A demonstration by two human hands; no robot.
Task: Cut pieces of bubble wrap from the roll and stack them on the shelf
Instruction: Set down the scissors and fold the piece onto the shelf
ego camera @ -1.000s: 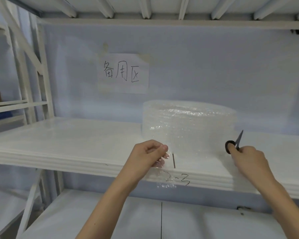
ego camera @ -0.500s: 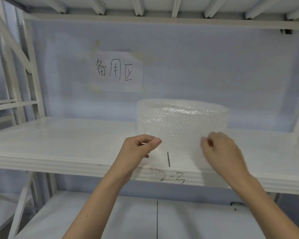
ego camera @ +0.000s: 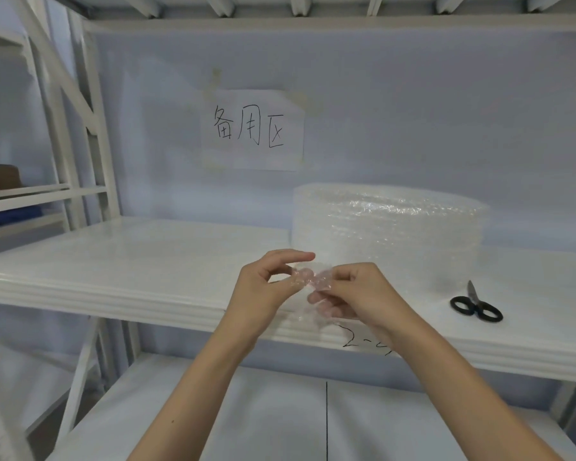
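Both hands have a small cut bubble wrap piece (ego camera: 313,281) pinched between them at the shelf (ego camera: 140,261) front edge, left hand (ego camera: 266,287) on its left end, right hand (ego camera: 356,294) on its right, roll (ego camera: 389,234) right behind, scissors (ego camera: 476,304) lying off right, loads of bare shelf to the left.

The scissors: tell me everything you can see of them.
The scissors have two black loop handles and short grey blades that look like metal. The blades are closed. They lie flat on the white shelf, handles toward the front edge, tips pointing back toward the bubble wrap roll. They lie to the right of both hands, and neither hand touches them.
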